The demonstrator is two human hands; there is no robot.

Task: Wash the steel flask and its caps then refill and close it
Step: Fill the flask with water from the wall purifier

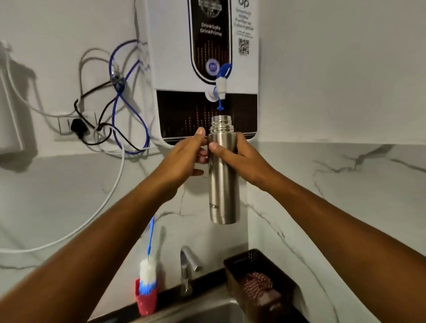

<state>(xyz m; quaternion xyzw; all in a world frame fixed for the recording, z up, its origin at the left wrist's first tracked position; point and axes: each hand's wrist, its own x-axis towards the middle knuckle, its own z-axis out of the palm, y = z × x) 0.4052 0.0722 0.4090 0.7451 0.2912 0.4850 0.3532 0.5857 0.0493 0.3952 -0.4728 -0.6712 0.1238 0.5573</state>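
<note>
While the flask (223, 184) is hanging upright, uncapped, just under the purifier tap (220, 84), we're gripping its shoulder w/ R hand (246, 161); L hand (182, 159) is touching its side, can't tell if gripping.

The black front panel (213, 41) of the wall-mounted water purifier (170, 57) carries the white wording "DrinkSafe DrinkPrime". The white casing to the right of the panel bears a "dp" logo (243, 3) cut by the top edge, several lines of small print too blurred to read, and a QR code (243, 46). The steel flask (223, 179) shows lettering ending in "TON" near its base; the first letters are not legible.
</note>
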